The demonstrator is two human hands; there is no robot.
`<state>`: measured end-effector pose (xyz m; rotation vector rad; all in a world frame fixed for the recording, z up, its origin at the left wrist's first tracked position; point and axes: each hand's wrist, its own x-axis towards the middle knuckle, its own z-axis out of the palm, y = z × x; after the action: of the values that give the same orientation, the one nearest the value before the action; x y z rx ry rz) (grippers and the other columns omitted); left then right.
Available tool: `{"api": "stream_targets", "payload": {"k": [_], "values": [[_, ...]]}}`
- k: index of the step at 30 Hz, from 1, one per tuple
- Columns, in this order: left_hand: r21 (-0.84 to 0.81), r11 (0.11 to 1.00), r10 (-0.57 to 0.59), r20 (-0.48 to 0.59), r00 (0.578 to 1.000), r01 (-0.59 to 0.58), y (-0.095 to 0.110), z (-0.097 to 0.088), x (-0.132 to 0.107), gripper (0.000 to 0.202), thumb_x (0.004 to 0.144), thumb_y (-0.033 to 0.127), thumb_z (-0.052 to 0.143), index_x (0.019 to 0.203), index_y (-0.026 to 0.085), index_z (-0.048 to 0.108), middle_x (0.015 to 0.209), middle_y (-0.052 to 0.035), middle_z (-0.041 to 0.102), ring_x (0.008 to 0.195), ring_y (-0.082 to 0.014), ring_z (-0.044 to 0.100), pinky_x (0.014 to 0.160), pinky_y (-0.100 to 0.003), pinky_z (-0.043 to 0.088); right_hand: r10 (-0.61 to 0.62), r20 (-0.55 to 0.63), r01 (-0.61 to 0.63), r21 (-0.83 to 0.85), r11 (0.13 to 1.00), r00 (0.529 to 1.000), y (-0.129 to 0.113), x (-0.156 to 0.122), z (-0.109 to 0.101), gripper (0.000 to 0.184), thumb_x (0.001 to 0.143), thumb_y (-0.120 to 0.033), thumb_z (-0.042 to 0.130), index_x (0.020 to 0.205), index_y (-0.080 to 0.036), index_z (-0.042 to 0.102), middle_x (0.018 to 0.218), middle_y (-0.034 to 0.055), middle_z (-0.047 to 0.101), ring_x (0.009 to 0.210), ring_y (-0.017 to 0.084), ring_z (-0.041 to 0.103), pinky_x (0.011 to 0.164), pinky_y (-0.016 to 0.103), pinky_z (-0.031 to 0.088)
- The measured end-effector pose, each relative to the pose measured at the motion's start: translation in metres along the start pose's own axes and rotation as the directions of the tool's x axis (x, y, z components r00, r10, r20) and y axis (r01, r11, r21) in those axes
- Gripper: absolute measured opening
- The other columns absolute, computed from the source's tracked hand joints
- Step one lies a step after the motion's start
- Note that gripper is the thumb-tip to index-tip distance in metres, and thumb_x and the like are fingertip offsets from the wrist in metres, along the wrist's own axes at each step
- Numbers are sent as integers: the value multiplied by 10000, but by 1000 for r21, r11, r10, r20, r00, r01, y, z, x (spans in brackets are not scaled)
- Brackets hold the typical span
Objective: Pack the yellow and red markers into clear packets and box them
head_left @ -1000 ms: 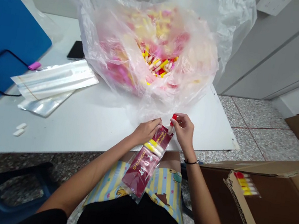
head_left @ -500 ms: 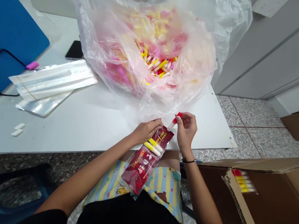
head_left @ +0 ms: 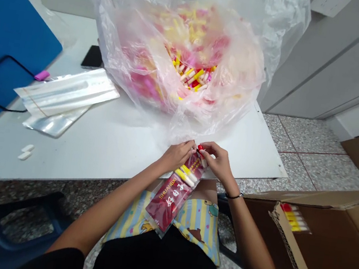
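Since the white table [head_left: 120, 161] is taken up by a bulging clear plastic bag [head_left: 129, 40] of loose tubes [head_left: 189, 74], the handling happens at its near edge, above the lap. The left hand [head_left: 178, 154] has its fingers pinched on the top of a red-printed packet [head_left: 169, 201], apparently holding its mouth steady as it hangs, with yellow-banded tubes [head_left: 184, 176] inside. The right hand's [head_left: 217, 163] fingers grasp a red-capped tube [head_left: 200, 149] right at that mouth, mostly hidden.
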<state>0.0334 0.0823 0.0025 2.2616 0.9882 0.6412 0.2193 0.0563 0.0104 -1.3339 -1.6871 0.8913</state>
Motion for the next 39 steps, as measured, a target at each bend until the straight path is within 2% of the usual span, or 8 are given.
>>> {"api": "stream_targets", "payload": {"k": [6,15,21,24,28,32,35,39], "values": [[63,994,-90,58,994,86,3,0,1,214,976,284,265,967,198,461,908,-31,557,848,-188,560,725,-283,422,-11,118,29,-157,987,993,-3,-5,4,331,776,-346,630,1050,-161,642,901,38,575,726,32,512,660,129,426],[-25,984,-175,122,977,179,2,-7,1,139,909,238,364,919,221,501,946,19,581,836,-162,568,745,-277,426,3,-38,-7,-119,993,999,5,-14,23,209,829,-266,533,951,-139,647,866,37,582,732,40,516,677,141,414],[-94,992,-57,230,972,80,-11,-17,5,183,932,311,369,947,207,519,1001,-6,560,871,-149,564,808,-269,433,-103,-127,85,-137,987,987,4,-21,31,202,875,-247,463,912,-151,637,1005,52,605,975,92,551,900,226,459],[-88,995,-18,265,964,43,-19,-15,7,210,949,333,346,948,202,509,985,-14,549,872,-147,563,813,-265,436,-117,-128,98,-141,985,985,5,-22,32,187,872,-237,464,888,-162,634,1013,35,613,985,89,555,903,233,464],[19,999,-50,229,972,47,-22,-6,5,226,970,348,312,958,202,483,942,-22,547,835,-153,567,758,-263,442,-90,-122,70,-153,986,988,8,-22,29,168,836,-296,533,838,-151,617,968,42,618,909,89,567,832,219,474],[217,976,-70,178,982,31,-13,-2,0,185,963,314,340,1021,206,479,1028,-48,542,819,-172,576,622,-252,419,-26,-146,6,-136,991,989,12,-22,29,246,794,-372,601,893,-147,606,894,38,616,806,72,573,763,188,480],[326,945,-69,166,984,11,-6,-3,-1,172,966,279,347,1041,204,483,1043,-50,548,821,-182,582,571,-251,390,27,-160,-34,-44,998,987,12,-22,31,263,800,-373,593,922,-141,574,922,35,620,844,70,604,784,172,494],[368,930,-63,143,988,5,-2,-5,-2,137,963,242,377,1035,208,488,1033,-38,553,822,-178,584,555,-250,373,98,-135,-88,80,993,986,12,-22,34,262,829,-386,554,911,-137,551,925,36,631,868,81,639,754,155,508]]}}
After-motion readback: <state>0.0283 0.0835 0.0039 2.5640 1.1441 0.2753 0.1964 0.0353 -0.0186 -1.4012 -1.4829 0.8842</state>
